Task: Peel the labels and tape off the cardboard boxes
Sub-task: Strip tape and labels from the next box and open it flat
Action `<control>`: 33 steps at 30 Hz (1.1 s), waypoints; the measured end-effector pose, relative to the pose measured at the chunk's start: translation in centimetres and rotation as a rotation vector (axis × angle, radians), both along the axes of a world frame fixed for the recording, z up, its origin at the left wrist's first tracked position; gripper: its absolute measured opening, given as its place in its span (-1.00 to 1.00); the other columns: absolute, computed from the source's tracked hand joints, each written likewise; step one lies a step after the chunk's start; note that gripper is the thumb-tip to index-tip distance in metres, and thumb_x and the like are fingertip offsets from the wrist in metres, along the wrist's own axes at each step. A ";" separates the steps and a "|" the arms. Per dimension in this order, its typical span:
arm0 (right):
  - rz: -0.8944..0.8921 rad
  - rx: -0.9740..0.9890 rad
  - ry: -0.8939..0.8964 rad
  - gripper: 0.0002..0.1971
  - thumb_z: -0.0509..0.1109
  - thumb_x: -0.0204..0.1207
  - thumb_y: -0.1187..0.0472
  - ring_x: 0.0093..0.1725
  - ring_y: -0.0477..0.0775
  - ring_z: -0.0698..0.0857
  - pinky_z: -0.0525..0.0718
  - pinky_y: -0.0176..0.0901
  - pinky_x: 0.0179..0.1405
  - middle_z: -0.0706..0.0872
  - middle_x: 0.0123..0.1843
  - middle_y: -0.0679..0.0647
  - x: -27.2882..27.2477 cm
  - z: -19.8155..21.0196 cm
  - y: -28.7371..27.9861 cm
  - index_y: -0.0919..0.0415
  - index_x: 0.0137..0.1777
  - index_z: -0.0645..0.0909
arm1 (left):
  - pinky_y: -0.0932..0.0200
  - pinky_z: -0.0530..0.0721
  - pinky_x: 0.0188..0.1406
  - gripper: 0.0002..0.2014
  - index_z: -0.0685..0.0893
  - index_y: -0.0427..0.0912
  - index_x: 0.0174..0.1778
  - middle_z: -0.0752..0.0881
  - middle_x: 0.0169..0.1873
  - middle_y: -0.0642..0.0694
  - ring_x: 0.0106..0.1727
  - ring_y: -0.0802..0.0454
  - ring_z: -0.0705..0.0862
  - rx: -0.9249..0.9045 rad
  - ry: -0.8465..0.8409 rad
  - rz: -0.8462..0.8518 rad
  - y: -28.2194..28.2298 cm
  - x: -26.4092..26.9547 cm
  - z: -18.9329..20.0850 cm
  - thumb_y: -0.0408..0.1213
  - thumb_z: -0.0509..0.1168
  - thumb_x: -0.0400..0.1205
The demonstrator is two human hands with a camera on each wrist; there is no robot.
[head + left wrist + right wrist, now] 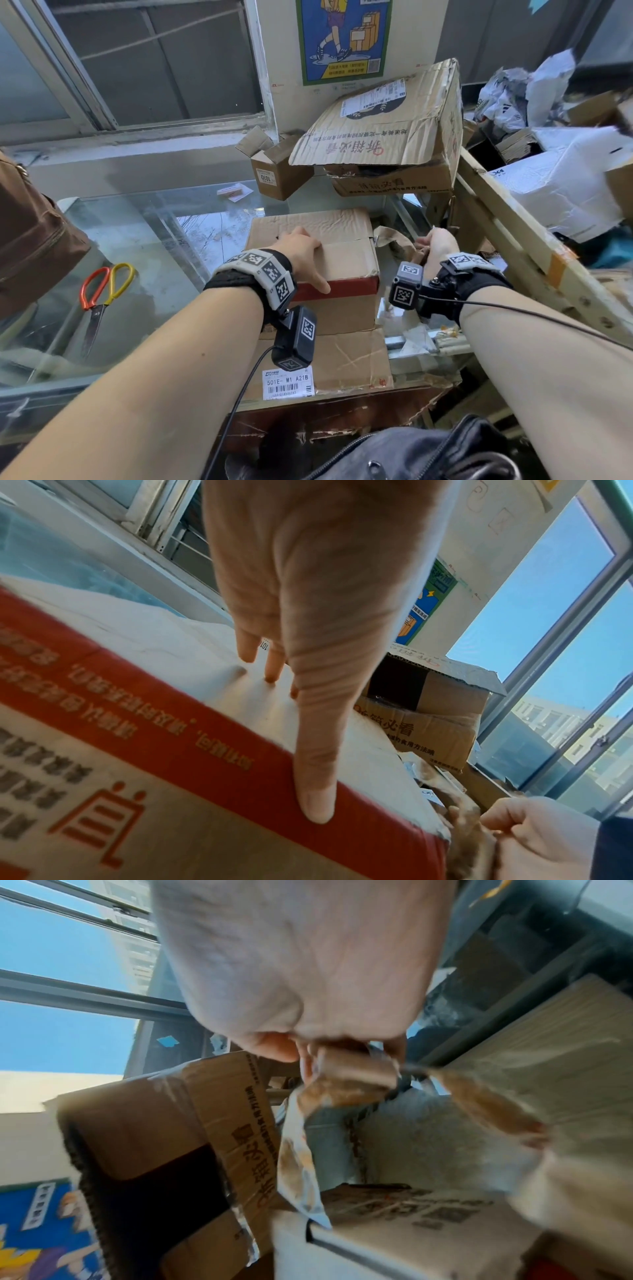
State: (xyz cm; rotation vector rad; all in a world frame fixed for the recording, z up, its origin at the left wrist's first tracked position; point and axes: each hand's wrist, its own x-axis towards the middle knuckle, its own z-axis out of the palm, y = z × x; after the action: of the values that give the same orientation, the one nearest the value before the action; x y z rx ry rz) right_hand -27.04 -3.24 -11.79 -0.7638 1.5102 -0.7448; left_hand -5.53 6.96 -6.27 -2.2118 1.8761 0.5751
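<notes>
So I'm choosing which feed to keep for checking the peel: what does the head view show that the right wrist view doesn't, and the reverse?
Head only: the left hand pressing flat on the red-banded box, the scissors and the barcode label.
Right wrist only: the fingers pinching the tape strip close up.
Both: the right hand, the peeled tape and the big open box.

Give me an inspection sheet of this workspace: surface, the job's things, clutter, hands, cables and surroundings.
Surface: glass counter, dusty.
Job's things: cardboard box with a red band; tape strip partly peeled off its right side; barcode label on the flattened cardboard below.
Clutter: scissors, small box, large open box, white bags.
Hands: left hand presses flat on the box; right hand grips the tape strip.
Cables: black cable from the wrist camera.
Surroundings: window, poster.
</notes>
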 end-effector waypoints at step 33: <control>0.718 -0.714 0.909 -0.50 0.19 0.68 0.02 0.37 0.39 0.52 0.46 0.11 0.33 0.51 0.42 0.37 7.5 5.5 2.2 0.27 0.52 0.29 | 0.03 0.50 -0.03 -0.71 0.59 -0.19 -0.25 0.57 -0.38 -0.12 -0.33 -0.15 0.60 -1.089 -0.372 -0.463 4.5 4.4 2.7 -0.62 0.48 0.33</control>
State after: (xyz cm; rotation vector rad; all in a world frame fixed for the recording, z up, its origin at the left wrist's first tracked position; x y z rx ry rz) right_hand -19.54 -1.05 -6.28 -2.2651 1.5279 -0.3558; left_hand -1.13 11.44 -3.54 -1.9195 2.6460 -1.0984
